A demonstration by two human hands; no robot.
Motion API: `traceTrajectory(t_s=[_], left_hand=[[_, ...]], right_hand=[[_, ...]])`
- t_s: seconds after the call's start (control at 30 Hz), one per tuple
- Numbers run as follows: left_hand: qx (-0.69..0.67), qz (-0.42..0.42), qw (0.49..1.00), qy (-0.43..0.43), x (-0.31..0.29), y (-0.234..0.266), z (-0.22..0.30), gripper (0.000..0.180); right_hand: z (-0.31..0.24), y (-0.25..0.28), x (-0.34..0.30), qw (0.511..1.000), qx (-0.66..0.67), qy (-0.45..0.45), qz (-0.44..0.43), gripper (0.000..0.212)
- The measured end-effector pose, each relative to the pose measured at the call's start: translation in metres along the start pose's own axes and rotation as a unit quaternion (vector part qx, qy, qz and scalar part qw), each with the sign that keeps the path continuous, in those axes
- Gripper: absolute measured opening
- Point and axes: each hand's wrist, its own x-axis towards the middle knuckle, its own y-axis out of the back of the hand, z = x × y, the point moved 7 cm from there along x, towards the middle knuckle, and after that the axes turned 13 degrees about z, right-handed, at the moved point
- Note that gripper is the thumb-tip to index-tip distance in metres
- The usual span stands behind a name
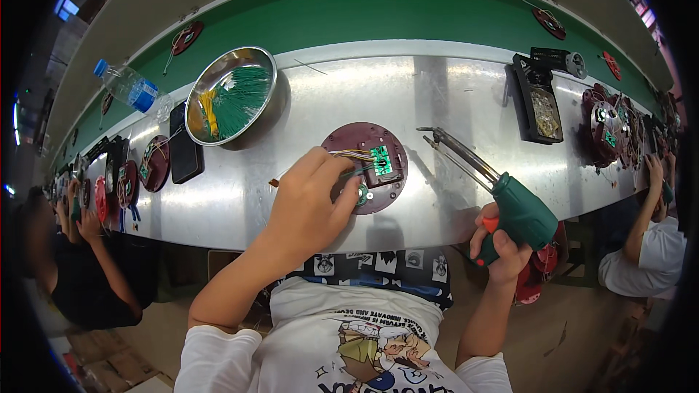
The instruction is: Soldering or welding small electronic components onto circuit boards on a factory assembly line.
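A round dark-red disc [370,207] lies on the metal bench in front of me, with a small green circuit board [381,161] set in it. Several thin wires run leftward from the board. My left hand [309,193] rests over the disc's left side, its thumb and fingers pinched on a thin wire [357,173] whose end meets the board. My fingers partly hide the disc's lower left. In my right hand [502,249] is a green soldering gun [526,211] with an orange-red trigger. Its long metal tip points up and left, off the disc's right edge.
A steel bowl [271,105] with green and yellow wires stands left, near a plastic bottle [138,91] and a black phone-like slab [188,151]. A black tray [537,98] stands at the back right. More discs [608,127] lie right. Co-workers sit at both sides.
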Motion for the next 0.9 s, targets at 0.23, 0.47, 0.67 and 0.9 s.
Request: traceTrajectory(t_s=[0.23, 0.47, 0.67, 0.9], left_hand=[[-0.004, -0.005, 0.996, 0.089, 0.016, 0.042, -0.01, 0.027], [-0.115, -0.043, 0.99, 0.068, 0.012, 0.034, 0.005, 0.037], [-0.157, 0.008, 0.985, 0.071, 0.013, 0.017, 0.01, 0.023], [0.034, 0.093, 0.995, -0.006, -0.015, 0.043, 0.018, 0.013]], right_hand=[[-0.002, 0.001, -0.002, 1.0, -0.012, 0.008, 0.011, 0.057], [-0.001, 0.0, -0.003, 0.999, -0.028, 0.042, 0.003, 0.054], [0.002, -0.001, -0.005, 0.997, -0.052, 0.045, 0.021, 0.051], [0.005, 0.002, -0.005, 0.997, -0.052, 0.056, 0.013, 0.05]])
